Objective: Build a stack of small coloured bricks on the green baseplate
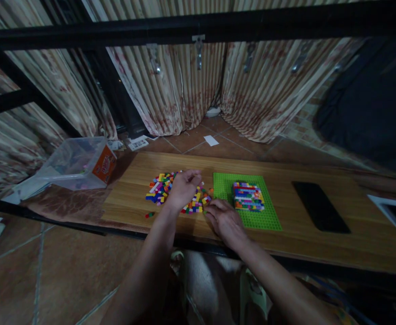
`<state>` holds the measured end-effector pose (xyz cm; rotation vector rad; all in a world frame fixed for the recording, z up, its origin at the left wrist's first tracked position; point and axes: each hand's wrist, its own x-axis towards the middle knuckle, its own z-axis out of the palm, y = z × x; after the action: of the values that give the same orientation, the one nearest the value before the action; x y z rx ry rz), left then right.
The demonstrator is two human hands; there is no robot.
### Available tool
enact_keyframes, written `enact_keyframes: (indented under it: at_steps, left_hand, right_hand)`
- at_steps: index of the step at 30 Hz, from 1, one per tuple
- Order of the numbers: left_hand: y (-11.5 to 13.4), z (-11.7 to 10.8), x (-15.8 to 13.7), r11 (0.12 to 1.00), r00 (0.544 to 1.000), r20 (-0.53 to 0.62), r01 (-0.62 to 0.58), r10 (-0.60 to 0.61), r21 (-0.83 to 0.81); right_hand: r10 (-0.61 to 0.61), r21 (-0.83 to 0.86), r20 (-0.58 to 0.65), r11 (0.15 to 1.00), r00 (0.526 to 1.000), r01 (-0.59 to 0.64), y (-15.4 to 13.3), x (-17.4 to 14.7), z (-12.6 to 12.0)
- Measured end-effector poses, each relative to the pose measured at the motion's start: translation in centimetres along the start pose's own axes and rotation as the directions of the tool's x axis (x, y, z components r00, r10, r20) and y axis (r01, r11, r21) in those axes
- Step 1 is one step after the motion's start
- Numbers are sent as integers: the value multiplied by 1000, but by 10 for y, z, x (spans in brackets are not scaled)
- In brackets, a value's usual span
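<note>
A heap of small colourful toy bricks [158,189] is spread over the wooden board. My left hand [184,188] is above the heap, its fingers curled in towards the thumb. Whether a brick is between them cannot be made out. At the heap's right edge, my right hand [224,218] rests low with bent fingers pressed together near loose bricks. Its fingertips hide whatever they grip. Right of that hand lies a green studded baseplate [270,212], bearing a rectangular block built of multicoloured bricks [248,197].
The low wooden table [126,198] has a black flat slab [320,206] on its right side. A clear plastic tub [79,162] with an orange label stands left of it. Striped curtains [181,90] and a dark metal bar [171,28] are beyond. Papers lie on the tiled floor.
</note>
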<state>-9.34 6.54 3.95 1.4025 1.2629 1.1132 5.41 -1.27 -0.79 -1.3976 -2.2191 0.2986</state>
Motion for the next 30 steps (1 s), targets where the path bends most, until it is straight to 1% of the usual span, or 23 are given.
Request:
enact_keyframes:
  at_steps: [8,12,15,18,21,23,27,30]
  left_hand:
    - [-6,6,2,1000,999,49,-9,7,30]
    - [-7,12,1,996,996,87,-37,30,81]
    - [-6,20,-1,995,990,142,-38,24,94]
    - [-5,31,-6,994,977,211,-45,24,95]
    - [-4,46,-14,990,953,302,-76,38,115]
    - [-4,57,-20,988,927,374,-82,28,129]
    - [-6,75,-30,989,865,501,-39,-37,140]
    - [-6,83,-33,990,835,549,-46,-37,137]
  right_hand:
    - [12,35,-3,999,1000,-12,-3,-4,2]
    - [22,63,-20,998,1000,-21,-3,-6,-10]
    - [88,119,-118,990,989,-74,5,-7,-27]
    - [206,177,-255,970,945,-164,22,-11,-46]
    - [330,176,-344,942,879,-285,42,-17,-58]
    - [375,135,-361,927,854,-350,52,-22,-62]
    - [401,8,-363,904,841,-427,58,-29,-62]
    - [384,-101,-375,888,843,-449,57,-30,-61]
